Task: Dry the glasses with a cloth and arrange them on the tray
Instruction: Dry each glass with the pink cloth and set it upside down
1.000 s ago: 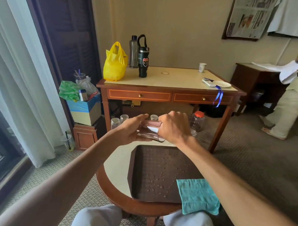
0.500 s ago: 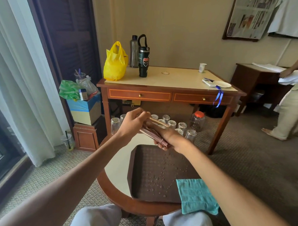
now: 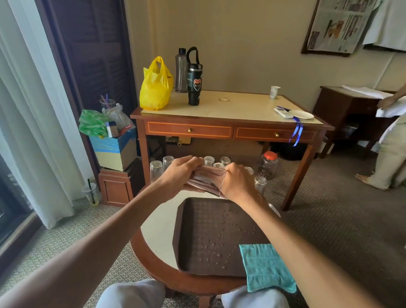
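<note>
The fingers of the left hand (image 3: 181, 174) curl over the top of the closed base end of a clear drinking glass (image 3: 208, 182), thumb underneath. The right hand (image 3: 238, 182) holds the open rim end with its back to the camera, so its fingertips are hidden and it cannot be told whether they reach inside the mouth. The glass lies on its side between the 2 hands, raised just above the far edge of the tray, and its wall mirrors pinkish-brown streaks. The thin rim shows as a bright line against the right wrist.

Under the hands, a dark brown rectangular plastic tray (image 3: 194, 252) sits on a round wooden table with a cream top (image 3: 157, 239). The tray holds no glasses, only scattered water drops on its dimpled floor. A teal terry cloth (image 3: 266, 269) lies over the tray's near right corner and hangs past the table edge.

Beyond the hands, at least 6 upturned clear glasses (image 3: 156, 171) stand in a loose cluster, partly hidden. To the far right of them is a clear plastic jar with an orange lid (image 3: 268, 165), something dark in its bottom. At far left, a blue and cream cardboard box (image 3: 114, 150) is stuffed with a green bag and small packets. A knotted yellow plastic bag (image 3: 156, 85) bulges on the wooden desk (image 3: 233, 108); its contents are hidden.
</note>
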Motion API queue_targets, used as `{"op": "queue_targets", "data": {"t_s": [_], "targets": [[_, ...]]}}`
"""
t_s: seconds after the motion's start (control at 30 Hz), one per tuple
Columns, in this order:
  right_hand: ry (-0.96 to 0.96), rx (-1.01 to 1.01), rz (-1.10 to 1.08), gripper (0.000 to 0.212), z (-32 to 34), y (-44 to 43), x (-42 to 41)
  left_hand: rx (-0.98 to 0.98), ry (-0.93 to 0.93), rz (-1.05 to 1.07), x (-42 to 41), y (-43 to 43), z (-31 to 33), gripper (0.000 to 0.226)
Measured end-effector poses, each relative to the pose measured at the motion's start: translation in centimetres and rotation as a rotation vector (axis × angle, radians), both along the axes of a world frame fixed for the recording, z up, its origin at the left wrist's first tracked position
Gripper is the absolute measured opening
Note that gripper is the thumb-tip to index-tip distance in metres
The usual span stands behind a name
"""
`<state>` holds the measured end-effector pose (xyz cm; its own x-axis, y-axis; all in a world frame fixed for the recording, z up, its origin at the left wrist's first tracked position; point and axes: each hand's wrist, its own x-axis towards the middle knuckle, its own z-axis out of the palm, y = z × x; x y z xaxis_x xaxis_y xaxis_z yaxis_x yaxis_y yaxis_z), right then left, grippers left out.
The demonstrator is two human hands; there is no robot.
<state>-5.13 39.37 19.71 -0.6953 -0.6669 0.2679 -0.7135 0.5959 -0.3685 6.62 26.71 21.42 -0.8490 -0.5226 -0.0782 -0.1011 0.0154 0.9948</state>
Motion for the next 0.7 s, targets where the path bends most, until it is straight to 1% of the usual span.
{"op": "queue_targets", "data": {"t_s": [0.03, 0.07, 0.1, 0.13, 0.17, 0.2, 0.23, 0.27, 0.3, 0.33, 0.37, 0.43, 0.47, 0.5, 0.53, 0.6, 0.67, 0.7], "targets": [[-0.274, 0.018, 0.000, 0.025, -0.2, -0.4, -0.2, -0.098, 0.015, 0.013, 0.1, -0.1, 0.0, 0.023], [-0.600, 0.020, 0.025, 0.045, -0.3, -0.6, -0.2, -0.187, 0.032, 0.029, 0.0, -0.3, 0.0, 0.027], [-0.880, 0.027, 0.049, 0.063, -0.5, -0.5, -0.2, -0.264, 0.050, 0.039, 0.1, -0.3, 0.0, 0.031], [-1.075, 0.034, 0.094, 0.072, -0.5, -0.2, -0.1, -0.333, 0.072, 0.034, 0.1, -0.2, 0.2, 0.033], [-1.209, 0.004, 0.155, 0.071, -0.4, 0.2, 0.0, -0.392, 0.092, 0.019, 0.2, -0.2, 0.3, 0.033], [-1.274, -0.044, 0.203, 0.064, -0.4, 0.5, 0.0, -0.424, 0.105, -0.001, 0.2, -0.3, 0.4, 0.031], [-1.282, -0.098, 0.236, 0.058, -0.3, 0.6, 0.0, -0.412, 0.111, -0.023, 0.1, -0.4, 0.4, 0.030], [-1.217, -0.154, 0.241, 0.053, -0.1, 0.7, 0.1, -0.343, 0.112, -0.047, 0.1, -0.5, 0.5, 0.029], [-1.077, -0.191, 0.218, 0.046, 0.3, 0.6, 0.2, -0.220, 0.105, -0.074, 0.0, -0.7, 0.7, 0.029], [-0.871, -0.195, 0.173, 0.037, 0.7, 0.5, 0.3, -0.072, 0.086, -0.106, -0.1, -0.8, 0.8, 0.028], [-0.603, -0.165, 0.132, 0.029, 1.2, 0.5, 0.5, 0.062, 0.054, -0.131, 0.0, -0.8, 0.9, 0.028], [-0.009, -0.082, 0.093, 0.027, 1.8, 0.6, 0.8, 0.234, -0.042, -0.126, 0.1, -0.8, 0.9, 0.030], [0.197, -0.057, 0.091, 0.023, 2.1, 0.8, 1.2, 0.287, -0.086, -0.106, 0.1, -0.6, 0.8, 0.031], [0.322, -0.029, 0.098, 0.020, 2.5, 0.9, 1.7, 0.309, -0.117, -0.084, 0.1, -0.5, 0.7, 0.029], [0.378, -0.002, 0.101, 0.018, 2.6, 0.9, 1.9, 0.307, -0.128, -0.056, 0.2, -0.4, 0.5, 0.026], [0.344, 0.003, 0.090, 0.020, 2.2, 0.8, 2.0, 0.253, -0.099, 0.005, 0.1, -0.2, 0.2, 0.021], [0.204, -0.021, 0.052, 0.020, 1.5, 0.5, 1.6, 0.113, -0.045, 0.029, 0.0, -0.3, 0.1, 0.021], [0.040, -0.035, 0.012, 0.016, 1.1, 0.1, 1.5, 0.039, -0.021, 0.034, -0.1, -0.3, 0.2, 0.022]]}}
